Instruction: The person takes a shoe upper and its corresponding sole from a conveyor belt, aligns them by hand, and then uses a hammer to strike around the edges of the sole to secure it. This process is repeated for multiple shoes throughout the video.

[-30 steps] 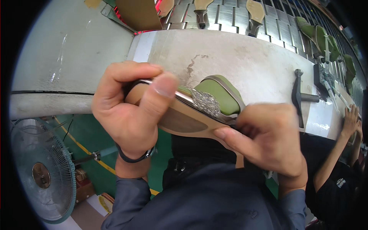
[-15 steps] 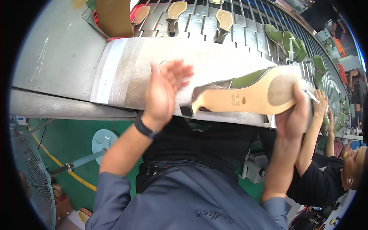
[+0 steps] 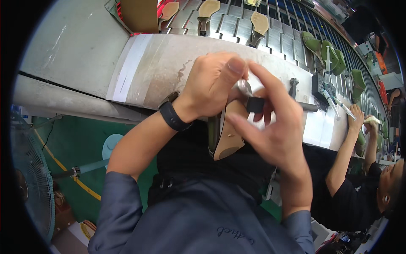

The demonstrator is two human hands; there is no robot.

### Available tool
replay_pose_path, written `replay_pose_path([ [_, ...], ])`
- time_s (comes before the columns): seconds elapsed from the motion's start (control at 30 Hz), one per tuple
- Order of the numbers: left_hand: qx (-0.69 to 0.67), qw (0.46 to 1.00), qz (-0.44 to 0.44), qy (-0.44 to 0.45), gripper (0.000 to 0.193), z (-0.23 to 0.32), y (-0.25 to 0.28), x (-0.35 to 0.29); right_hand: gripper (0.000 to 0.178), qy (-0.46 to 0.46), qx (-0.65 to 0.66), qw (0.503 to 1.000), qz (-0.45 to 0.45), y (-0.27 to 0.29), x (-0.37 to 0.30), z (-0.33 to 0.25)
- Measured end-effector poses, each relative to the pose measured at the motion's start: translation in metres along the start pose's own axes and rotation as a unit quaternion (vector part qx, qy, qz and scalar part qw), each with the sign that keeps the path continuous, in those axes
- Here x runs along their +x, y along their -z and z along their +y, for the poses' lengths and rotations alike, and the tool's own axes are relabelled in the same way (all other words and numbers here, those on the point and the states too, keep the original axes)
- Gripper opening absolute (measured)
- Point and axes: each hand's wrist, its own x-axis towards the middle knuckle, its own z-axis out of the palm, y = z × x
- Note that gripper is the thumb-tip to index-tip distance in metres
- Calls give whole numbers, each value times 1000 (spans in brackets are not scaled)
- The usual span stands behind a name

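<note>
A green high-heeled shoe (image 3: 229,133) hangs toe-down in front of my body, its beige sole turned partly to the right. My left hand (image 3: 213,82) is closed around its upper part; the grip itself is mostly hidden. Beside it, my right hand (image 3: 275,114) curves about the heel with thumb and index finger apart, slightly blurred. Between them shows the square black heel tip (image 3: 255,104). Something pale and shiny (image 3: 244,86) sits between the left thumb and the right index finger; I cannot make out what. Whether the right fingers touch the heel is unclear.
Behind the worktop (image 3: 165,55), a slatted conveyor (image 3: 237,34) carries upturned shoes (image 3: 259,23) and green shoes (image 3: 330,53). A metal-headed tool (image 3: 294,84), a black block (image 3: 317,91) and syringes (image 3: 331,101) lie right. A co-worker's hand (image 3: 356,116) is close by. A fan (image 3: 34,199) stands lower left.
The shoe has swung from lying sideways to toe-down, nearer my body. My left hand went from open to closed at it; my right hand shifted from the toe end to the heel.
</note>
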Motion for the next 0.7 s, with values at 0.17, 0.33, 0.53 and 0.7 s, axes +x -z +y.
replay_pose_path([
  [0.17,-55,991,-75,95,96,-5,26,-11,42,246,-143,958,23,1,-11,-10],
  [0.33,-147,980,-62,123,103,-14,28,-14,37,255,-149,951,93,-24,-14,0],
  [0.53,-78,992,-62,80,105,-15,32,-17,34,271,-143,944,124,-42,-7,6],
  [0.7,-64,994,-58,66,104,-15,30,-18,33,272,-142,943,125,-45,-5,9],
])
